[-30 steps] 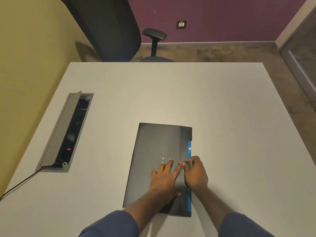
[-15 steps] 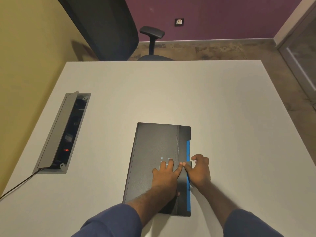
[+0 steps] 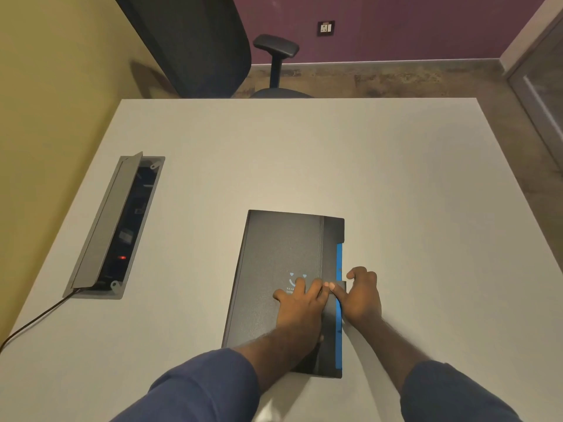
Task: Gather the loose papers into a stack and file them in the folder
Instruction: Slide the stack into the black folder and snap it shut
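— since a second ago your right hand (image 3: 362,295) has slid off the folder's (image 3: 283,263) closing flap to the right edge, and more of the blue strip (image 3: 338,330) shows now. is that what you see?

— yes. your left hand (image 3: 300,303) lies flat and open on the dark cover, fingers spread, pressing just below the small pale smiley print (image 3: 297,280). its fingertips meet your right thumb at the little tab (image 3: 339,286).

— and your right hand?

— half curled, thumb on the tab, the other fingers bent over the folder's right edge and onto the table (image 3: 426,223). whether it pinches the tab or only presses it, i cannot tell.

— where do the papers sit?

— none lie loose. the folder is shut, lying flat near you, slightly right of the table's middle. the blue strip along its right side may be a sheet or a divider.

— further out?

— on the left, an open cable box (image 3: 115,226) sunk in the table, a red light inside, a cable (image 3: 33,319) trailing near. beyond the far edge, an office chair (image 3: 198,44).
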Demonstrator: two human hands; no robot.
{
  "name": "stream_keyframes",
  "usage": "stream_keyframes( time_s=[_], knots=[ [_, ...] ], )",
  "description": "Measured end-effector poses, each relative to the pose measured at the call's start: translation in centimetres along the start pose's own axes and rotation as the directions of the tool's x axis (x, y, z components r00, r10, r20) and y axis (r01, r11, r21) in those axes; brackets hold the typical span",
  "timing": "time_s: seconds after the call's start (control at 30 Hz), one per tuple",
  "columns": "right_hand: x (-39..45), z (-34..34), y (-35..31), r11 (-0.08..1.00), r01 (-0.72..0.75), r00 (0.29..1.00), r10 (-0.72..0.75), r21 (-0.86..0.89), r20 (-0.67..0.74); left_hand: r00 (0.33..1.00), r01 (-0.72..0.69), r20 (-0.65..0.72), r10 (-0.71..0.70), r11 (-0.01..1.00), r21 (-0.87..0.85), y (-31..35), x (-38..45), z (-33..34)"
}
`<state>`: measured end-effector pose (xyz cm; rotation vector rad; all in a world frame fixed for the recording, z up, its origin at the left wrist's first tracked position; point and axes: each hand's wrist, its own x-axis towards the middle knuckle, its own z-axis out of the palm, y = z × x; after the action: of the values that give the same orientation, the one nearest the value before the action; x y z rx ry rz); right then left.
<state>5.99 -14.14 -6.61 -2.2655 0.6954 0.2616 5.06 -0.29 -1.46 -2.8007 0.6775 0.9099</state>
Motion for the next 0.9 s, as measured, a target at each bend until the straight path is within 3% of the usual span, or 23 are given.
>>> stream_keyframes(
  time_s=[0.3, 0.53, 0.63, 0.8, 0.9],
  knots=[
    [-0.7, 0.1, 0.4, 0.998, 0.053, 0.998, -0.053, 0.016, -0.018, 0.995, -0.071, -0.052, 0.081, 0.983, 0.172, 0.8, 0.5, -0.4],
    [-1.2, -0.4, -0.4, 0.998, 0.046, 0.999, -0.046, 0.031, -0.001, 0.992, -0.113, -0.046, 0.115, 0.992, 0.049, -0.8, 0.9, 0.5],
    [-1.2, -0.1, -0.8, 0.999, -0.016, 1.0, 0.016, 0.05, -0.017, 0.979, -0.149, -0.15, 0.14, 0.987, -0.054, -2.6, 0.6, 1.1],
    [-1.0, 0.2, -1.2, 0.994, -0.062, 0.997, 0.066, 0.092, -0.043, 0.913, 0.098, -0.35, -0.21, 0.945, -0.312, -6.7, -1.7, 2.0],
    [-0.7, 0.3, -1.2, 0.993, -0.068, 0.997, 0.071, 0.092, -0.038, 0.817, 0.362, -0.26, -0.514, 0.809, -0.464, -9.6, -3.3, 2.8]
  ],
)
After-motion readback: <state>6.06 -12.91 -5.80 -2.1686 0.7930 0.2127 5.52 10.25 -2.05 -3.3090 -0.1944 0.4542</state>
